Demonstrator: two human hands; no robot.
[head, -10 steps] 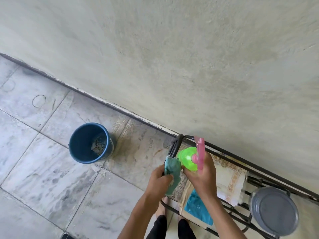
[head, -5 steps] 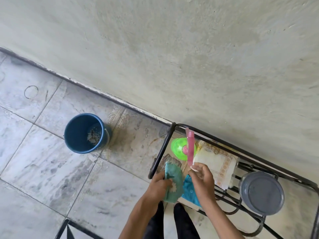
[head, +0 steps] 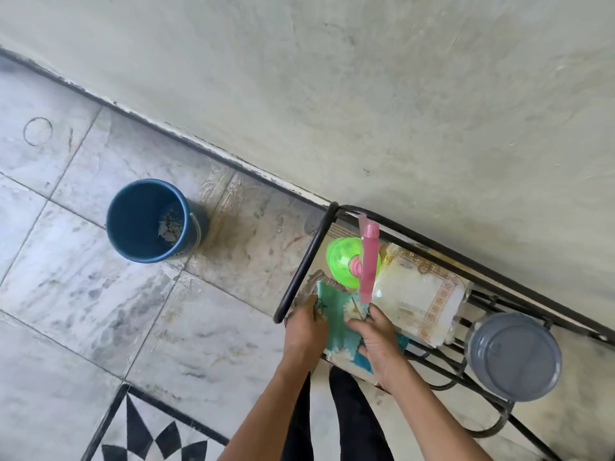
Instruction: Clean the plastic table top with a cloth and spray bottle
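At the far left I see a grey-veined marble tile floor (head: 83, 294), with a black-and-white star-pattern inlay (head: 149, 437) at its lower edge. On that floor stands a round dark-blue plastic bucket (head: 149, 221), upright and open, with a small amount of debris lying inside it; it is well apart from everything to its right. A pale plastered wall (head: 366, 94) fills the upper part of the view and meets the floor along a dark skirting line. Further right I see a black tubular metal rack (head: 299, 261) set against the wall; I cannot see a plastic table top in this view. On the left end of the rack stands a translucent green plastic spray bottle with a pink trigger head (head: 346, 261), upright and released, with no hand touching it. Just below the bottle lies a teal cloth with pale flower print (head: 336, 314). My left hand (head: 304, 331) is closed over the cloth's left edge, fingers curled around it. My right hand (head: 379, 341) pinches the cloth's right part between thumb and fingers, just below the pink trigger head. Beside the bottle lies a clear plastic bag with an orange printed border (head: 419, 301), holding pale contents. At the far right a round grey plastic lid (head: 514, 356) rests on the rack's lower rails.
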